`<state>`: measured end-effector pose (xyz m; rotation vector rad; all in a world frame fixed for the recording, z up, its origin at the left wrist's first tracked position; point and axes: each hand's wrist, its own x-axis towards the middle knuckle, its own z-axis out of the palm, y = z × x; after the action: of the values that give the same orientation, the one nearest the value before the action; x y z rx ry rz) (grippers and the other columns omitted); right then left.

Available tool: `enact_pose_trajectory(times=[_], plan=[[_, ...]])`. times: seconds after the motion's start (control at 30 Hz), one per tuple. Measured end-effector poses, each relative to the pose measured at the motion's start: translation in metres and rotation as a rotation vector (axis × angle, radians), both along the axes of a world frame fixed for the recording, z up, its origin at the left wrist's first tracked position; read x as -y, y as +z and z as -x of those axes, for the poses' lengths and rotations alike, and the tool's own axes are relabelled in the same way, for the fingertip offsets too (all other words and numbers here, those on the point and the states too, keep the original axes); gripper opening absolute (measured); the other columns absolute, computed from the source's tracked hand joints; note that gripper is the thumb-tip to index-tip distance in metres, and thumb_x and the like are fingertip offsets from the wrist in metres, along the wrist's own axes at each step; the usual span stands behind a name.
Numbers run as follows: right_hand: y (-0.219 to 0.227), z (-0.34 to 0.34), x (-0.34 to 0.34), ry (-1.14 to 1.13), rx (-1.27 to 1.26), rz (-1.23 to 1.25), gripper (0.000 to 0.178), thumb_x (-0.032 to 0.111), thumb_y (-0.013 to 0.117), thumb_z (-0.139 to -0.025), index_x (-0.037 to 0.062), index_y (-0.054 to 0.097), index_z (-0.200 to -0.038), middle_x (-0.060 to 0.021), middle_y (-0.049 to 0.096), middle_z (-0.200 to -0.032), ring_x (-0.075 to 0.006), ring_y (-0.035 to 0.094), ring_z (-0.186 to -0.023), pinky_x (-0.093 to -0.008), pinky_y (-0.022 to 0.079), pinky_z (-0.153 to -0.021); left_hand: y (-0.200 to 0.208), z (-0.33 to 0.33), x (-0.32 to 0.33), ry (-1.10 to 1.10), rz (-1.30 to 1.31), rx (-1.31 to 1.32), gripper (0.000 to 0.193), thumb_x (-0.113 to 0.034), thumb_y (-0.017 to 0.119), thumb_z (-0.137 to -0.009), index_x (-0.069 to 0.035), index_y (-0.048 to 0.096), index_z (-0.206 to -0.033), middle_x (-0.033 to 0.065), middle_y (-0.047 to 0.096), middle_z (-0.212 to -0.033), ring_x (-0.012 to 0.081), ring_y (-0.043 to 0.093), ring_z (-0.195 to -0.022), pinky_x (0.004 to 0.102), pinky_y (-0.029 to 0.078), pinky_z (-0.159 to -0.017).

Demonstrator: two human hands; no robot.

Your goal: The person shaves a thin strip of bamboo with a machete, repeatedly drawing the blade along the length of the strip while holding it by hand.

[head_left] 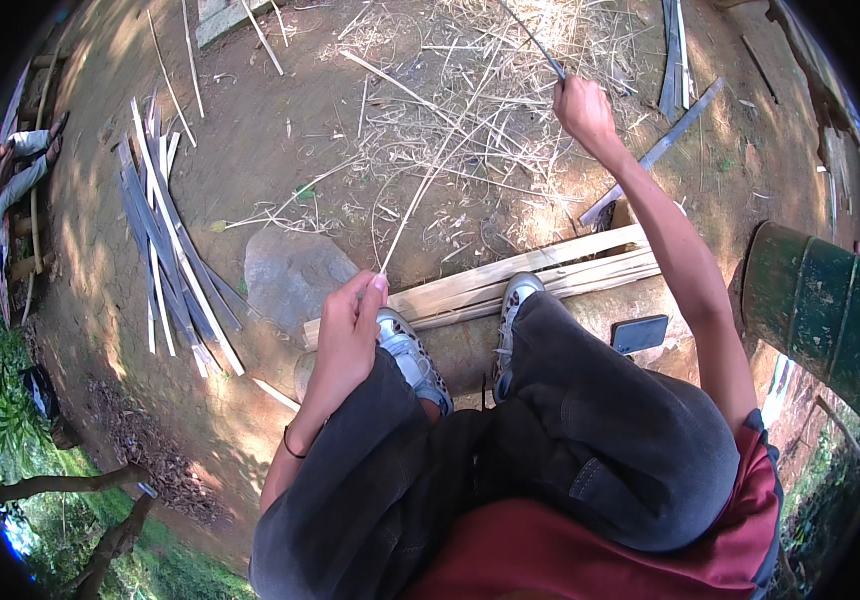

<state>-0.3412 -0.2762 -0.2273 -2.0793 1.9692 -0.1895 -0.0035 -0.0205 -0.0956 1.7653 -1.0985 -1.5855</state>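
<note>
Near my left shoe, my left hand pinches the end of a thin pale strip of split bamboo or cane. From those fingers the strip runs up and away across the ground. My right hand, arm stretched far forward to the right, is closed round a long, narrow, dark piece. It could be a blade or a dark strip; I cannot tell which, as its grip end is inside the fist. Several pale split lengths lie side by side across, just beyond my shoes.
Curly shavings cover the ground ahead. A flat grey stone and a bundle of dark and pale strips lie left. On the right are a phone and a green drum. Another person sits at far left.
</note>
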Motion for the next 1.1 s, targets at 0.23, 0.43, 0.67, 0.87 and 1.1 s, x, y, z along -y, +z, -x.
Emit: enact_pose_trajectory(times=[0.23,0.43,0.67,0.87,1.1], plan=[[0.047,0.026,-0.006,-0.116,0.19,0.186,0.03,0.014,0.048,-0.092,-0.0082,0.061,-0.077,-0.0126,0.055,-0.049,-0.0224,0.052,-0.037,-0.0368,0.045,-0.036,-0.016,-0.002,0.006,0.052,0.024,-0.081,0.033,-0.027,0.044,-0.102,-0.007,0.046,-0.077,-0.0092,0.028,-0.056,-0.0013,0.025,-0.045,0.021,0.017,-0.039],[0.112,-0.091,-0.112,0.116,0.443,-0.128,0.022,0.008,0.052,-0.092,-0.0082,0.063,-0.082,-0.018,0.059,-0.053,-0.025,0.057,-0.041,-0.0385,0.044,-0.04,-0.041,0.008,0.038,-0.026,0.098,0.126,0.033,-0.029,0.045,-0.102,-0.006,0.049,-0.078,-0.0081,0.034,-0.06,-0.0001,0.031,-0.049,0.0211,0.024,-0.042],[0.099,-0.141,-0.168,0.46,0.26,-0.119,0.017,0.014,0.059,-0.087,-0.0011,0.052,-0.087,-0.0206,0.061,-0.065,-0.0395,0.062,-0.057,-0.0491,0.048,-0.052,-0.035,0.02,0.056,0.009,0.168,0.179,0.03,-0.022,0.046,-0.099,0.003,0.055,-0.084,0.0052,0.037,-0.057,0.0098,0.035,-0.05,0.0315,0.031,-0.047],[0.091,-0.14,-0.164,0.483,0.128,-0.029,0.01,0.007,0.054,-0.084,-0.0017,0.05,-0.086,-0.0219,0.062,-0.069,-0.0379,0.064,-0.057,-0.0458,0.05,-0.047,-0.016,0.028,0.059,0.026,0.137,0.263,0.03,-0.02,0.045,-0.099,0.006,0.056,-0.088,0.0124,0.039,-0.055,0.0151,0.038,-0.05,0.0369,0.032,-0.05],[0.063,-0.125,-0.158,0.546,0.054,0.118,0.008,0.005,0.051,-0.086,-0.0015,0.05,-0.081,-0.0182,0.06,-0.062,-0.0314,0.064,-0.05,-0.0406,0.049,-0.04,-0.018,0.025,0.056,-0.088,0.217,0.334,0.03,-0.019,0.046,-0.099,0.006,0.055,-0.087,0.0137,0.038,-0.056,0.0166,0.037,-0.051,0.0378,0.033,-0.051]])
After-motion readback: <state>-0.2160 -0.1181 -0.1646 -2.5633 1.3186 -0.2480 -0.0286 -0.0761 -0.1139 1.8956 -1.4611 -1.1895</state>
